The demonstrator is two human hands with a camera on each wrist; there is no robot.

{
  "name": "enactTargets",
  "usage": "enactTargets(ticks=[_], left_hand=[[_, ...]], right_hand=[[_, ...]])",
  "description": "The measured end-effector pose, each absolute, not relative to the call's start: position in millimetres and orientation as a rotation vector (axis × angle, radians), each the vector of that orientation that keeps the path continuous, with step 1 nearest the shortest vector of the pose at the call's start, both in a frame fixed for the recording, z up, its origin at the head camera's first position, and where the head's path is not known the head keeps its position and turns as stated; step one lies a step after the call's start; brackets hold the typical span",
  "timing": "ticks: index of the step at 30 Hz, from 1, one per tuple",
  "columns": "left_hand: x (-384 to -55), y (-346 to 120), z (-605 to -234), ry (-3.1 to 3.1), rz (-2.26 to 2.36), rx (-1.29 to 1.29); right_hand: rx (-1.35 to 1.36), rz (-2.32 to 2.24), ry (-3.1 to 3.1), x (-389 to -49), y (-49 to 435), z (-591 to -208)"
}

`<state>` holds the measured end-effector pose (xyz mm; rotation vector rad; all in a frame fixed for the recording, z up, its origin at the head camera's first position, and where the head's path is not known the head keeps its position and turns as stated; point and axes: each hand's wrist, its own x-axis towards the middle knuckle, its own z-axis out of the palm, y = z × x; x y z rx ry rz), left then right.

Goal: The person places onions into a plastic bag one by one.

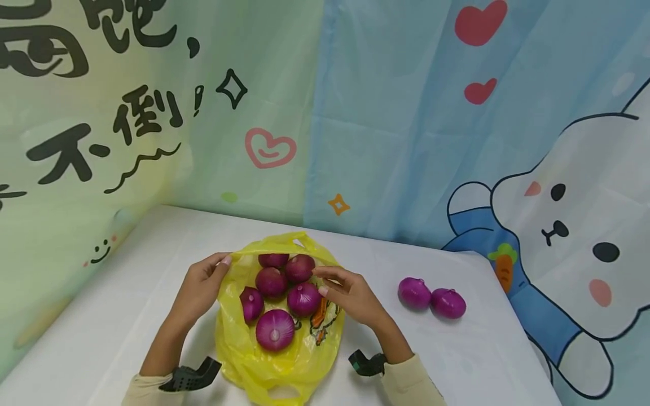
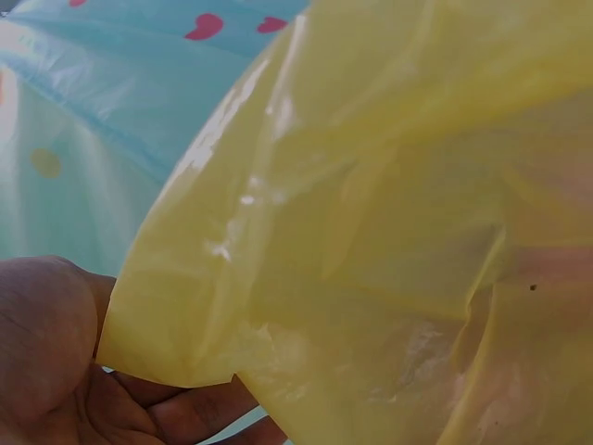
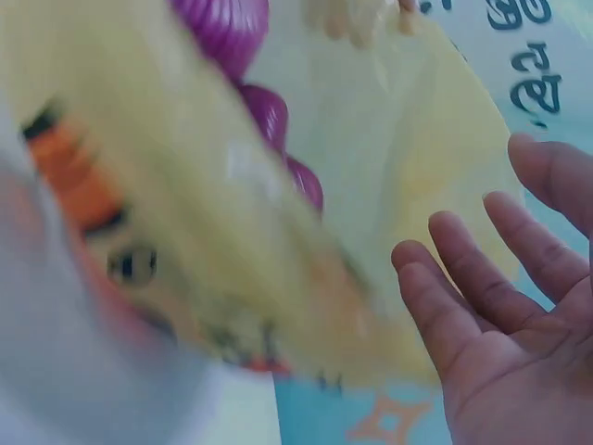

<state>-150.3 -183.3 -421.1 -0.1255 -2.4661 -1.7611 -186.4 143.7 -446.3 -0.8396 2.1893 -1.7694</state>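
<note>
A yellow plastic bag (image 1: 238, 352) lies spread on the table, its mouth wide, with several purple onions (image 1: 275, 330) in it. At the bag's left rim my left hand (image 1: 200, 286) pinches the plastic between thumb and fingers; the left wrist view has the yellow film (image 2: 306, 250) running out from the thumb. My right hand (image 1: 355, 294) is over the bag's right side, fingertips close to the onions. In the right wrist view the right hand's fingers (image 3: 445, 297) are spread and hold nothing. Bag and onions (image 3: 267, 113) show beside them.
Two more purple onions (image 1: 413, 294) sit side by side on the white table (image 1: 487, 361), right of the bag. A printed curtain (image 1: 376, 141) with hearts and a rabbit hangs behind the table. Dark wrist devices (image 1: 190, 376) are on both forearms.
</note>
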Motion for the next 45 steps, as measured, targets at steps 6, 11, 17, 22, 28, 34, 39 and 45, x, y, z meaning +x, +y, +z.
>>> enactTargets(ticks=[6, 11, 17, 22, 28, 34, 39, 45], left_hand=[[-151.8, -183.3, -424.4, -2.463, -1.75, -0.134], [-152.7, -184.5, -425.6, -2.47, -1.729, -0.139], [-152.4, -184.0, -423.5, -2.466, -1.732, -0.136], [-152.7, -183.2, -423.0, -2.456, -1.737, -0.135], [-152.8, -182.7, -424.9, -2.471, -1.719, -0.139], [-152.8, -182.9, -426.0, -2.467, -1.735, -0.145], [-151.7, -182.6, -424.8, -2.475, -1.726, -0.123], [-151.7, -182.4, -425.5, -2.489, -1.728, -0.099]], right_hand=[[-0.694, -1.857, 2.278, -185.7, 177.7, -447.3], [-0.645, -1.871, 2.347, -184.1, 194.8, -449.7], [-0.533, -1.869, 2.43, -185.7, 208.6, -458.1], [-0.397, -1.82, 2.516, -188.6, 221.6, -470.7], [-0.32, -1.858, 2.602, -187.4, 243.3, -476.2], [-0.147, -1.89, 2.68, -183.9, 266.9, -473.5], [-0.003, -1.926, 2.725, -183.7, 283.9, -475.3], [0.144, -1.938, 2.754, -184.4, 298.1, -475.9]])
